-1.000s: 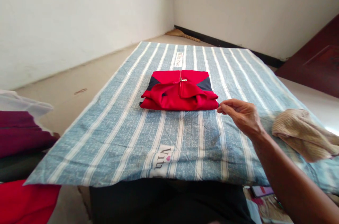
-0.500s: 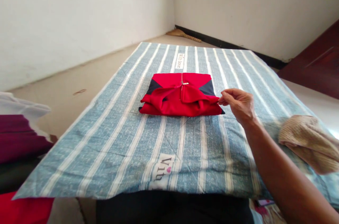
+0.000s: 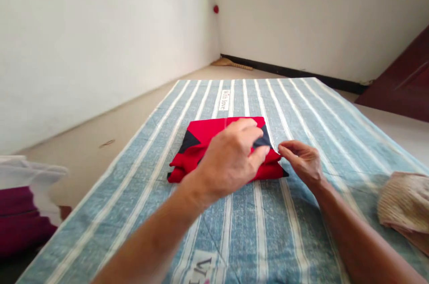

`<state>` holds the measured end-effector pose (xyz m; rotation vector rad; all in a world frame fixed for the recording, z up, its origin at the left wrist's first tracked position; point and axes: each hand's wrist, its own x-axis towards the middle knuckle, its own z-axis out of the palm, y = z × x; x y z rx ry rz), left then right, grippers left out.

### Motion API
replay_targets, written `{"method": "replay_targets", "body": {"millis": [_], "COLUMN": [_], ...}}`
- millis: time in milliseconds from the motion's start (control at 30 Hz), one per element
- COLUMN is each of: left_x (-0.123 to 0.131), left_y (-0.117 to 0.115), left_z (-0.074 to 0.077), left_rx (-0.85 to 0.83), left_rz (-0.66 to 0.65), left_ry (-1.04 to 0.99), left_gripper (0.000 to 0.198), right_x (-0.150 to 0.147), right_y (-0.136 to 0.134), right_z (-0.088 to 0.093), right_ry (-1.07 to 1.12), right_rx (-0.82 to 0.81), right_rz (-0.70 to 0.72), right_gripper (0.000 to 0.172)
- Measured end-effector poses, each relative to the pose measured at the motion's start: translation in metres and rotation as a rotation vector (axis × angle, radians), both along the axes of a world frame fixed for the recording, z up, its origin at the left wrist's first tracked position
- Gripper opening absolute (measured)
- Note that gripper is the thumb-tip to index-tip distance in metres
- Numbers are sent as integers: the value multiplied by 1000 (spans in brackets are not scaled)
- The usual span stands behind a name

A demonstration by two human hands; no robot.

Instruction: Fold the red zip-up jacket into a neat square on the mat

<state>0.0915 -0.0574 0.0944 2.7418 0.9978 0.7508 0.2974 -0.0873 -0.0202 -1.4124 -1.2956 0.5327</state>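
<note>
A red and dark navy zip jacket (image 3: 204, 132) lies folded into a flat bundle on the striped cloth. My right hand (image 3: 304, 159) pinches the jacket's right edge between thumb and fingertips. Above the middle of the bundle is my left hand (image 3: 233, 154), its fingers bent and the thumb apart, with nothing visible in its grasp. It covers the zip and much of the collar. I cannot tell whether it touches the fabric.
A blue and white striped cloth (image 3: 144, 172) covers the table. A beige knitted item (image 3: 405, 203) lies at the right. White and purple cloths (image 3: 23, 217) are at the left edge. A broom (image 3: 231, 64) lies on the floor by the far wall.
My left hand has come into view and reached over the jacket. My right hand still pinches the right edge. The camera has tilted up, bringing a shelf or window edge into view.
</note>
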Motion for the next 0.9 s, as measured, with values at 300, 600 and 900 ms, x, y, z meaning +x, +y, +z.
{"method": "replay_targets", "body": {"millis": [300, 600, 900], "left_x": [12, -2, -29], "left_y": [-5, 6, 38], "left_z": [-62, -55, -49], "left_rx": [-219, -277, -382], "left_rz": [170, 12, -185], "left_ry": [290, 175, -23], "left_gripper": [28, 27, 41], "right_x": [-8, -6, -31], "right_y": [-8, -9, -17], "right_z": [-8, -17, -2], "right_ry": [-301, -385, -513], "right_rx": [101, 155, 329], "right_rz": [216, 245, 189], "right_gripper": [12, 7, 15]}}
